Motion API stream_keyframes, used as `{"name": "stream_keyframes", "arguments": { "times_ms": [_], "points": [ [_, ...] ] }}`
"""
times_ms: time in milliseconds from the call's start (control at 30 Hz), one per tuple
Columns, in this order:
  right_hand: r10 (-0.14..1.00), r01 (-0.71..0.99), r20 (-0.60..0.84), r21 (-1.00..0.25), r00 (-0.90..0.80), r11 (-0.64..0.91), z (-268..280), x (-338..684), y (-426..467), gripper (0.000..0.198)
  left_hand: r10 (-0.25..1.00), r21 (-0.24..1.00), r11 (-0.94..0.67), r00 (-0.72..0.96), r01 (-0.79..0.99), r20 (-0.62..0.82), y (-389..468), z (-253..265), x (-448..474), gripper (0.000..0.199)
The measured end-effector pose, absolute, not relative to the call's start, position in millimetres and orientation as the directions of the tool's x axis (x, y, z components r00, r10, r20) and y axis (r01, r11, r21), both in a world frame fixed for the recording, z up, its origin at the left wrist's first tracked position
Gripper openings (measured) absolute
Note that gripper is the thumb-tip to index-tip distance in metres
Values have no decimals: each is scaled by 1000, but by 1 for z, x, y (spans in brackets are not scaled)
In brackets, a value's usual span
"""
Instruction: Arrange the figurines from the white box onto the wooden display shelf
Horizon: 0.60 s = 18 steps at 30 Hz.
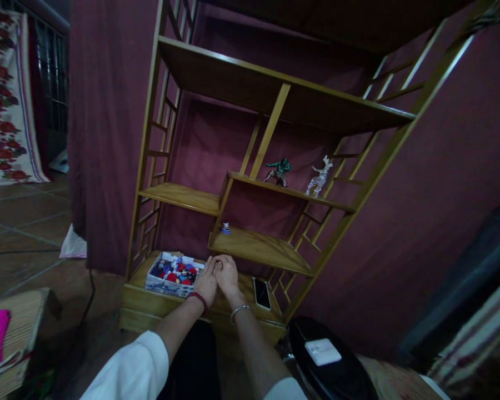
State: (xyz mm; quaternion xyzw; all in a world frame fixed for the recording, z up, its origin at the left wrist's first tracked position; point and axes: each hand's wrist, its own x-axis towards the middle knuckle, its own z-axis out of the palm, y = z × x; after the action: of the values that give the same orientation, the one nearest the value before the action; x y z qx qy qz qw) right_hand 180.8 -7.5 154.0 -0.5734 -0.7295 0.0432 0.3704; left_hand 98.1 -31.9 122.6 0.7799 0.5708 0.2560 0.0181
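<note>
No text, brand, number or sign that I can read from afar, the patterned side of the box point(166, 285) too blurred for me.

One bare left hand point(207, 282), one bare right hand point(229, 273). From these, one small blue-and-white figurine point(225, 228) at twelve o'clock, one dark-green crouching figurine point(280, 171) at one, one clear deer figurine point(318, 180) at two: three. One black-screened phone point(261, 293) at four; one patterned cardboard box point(166, 286) at nine.

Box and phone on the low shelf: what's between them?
In the head view, the left hand and right hand, close together, show between the box and phone, with some shelf visible beside the phone.
</note>
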Motion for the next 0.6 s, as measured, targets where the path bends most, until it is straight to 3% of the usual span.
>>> {"name": "stream_keyframes", "arguments": {
  "times_ms": [233,433,600],
  "points": [
    [960,815,248,-525,-129,245,122,159,-25,30,954,267,-266,212,926,213,-62,106,75,68],
    [964,806,143,-529,-225,266,92,144,-23,28,977,172,-212,203,962,67,-61,83,54,47],
    [960,800,95,-534,-264,273,72,139,-9,25,979,162,-201,194,966,55,-43,59,41,39]
  ]
}}
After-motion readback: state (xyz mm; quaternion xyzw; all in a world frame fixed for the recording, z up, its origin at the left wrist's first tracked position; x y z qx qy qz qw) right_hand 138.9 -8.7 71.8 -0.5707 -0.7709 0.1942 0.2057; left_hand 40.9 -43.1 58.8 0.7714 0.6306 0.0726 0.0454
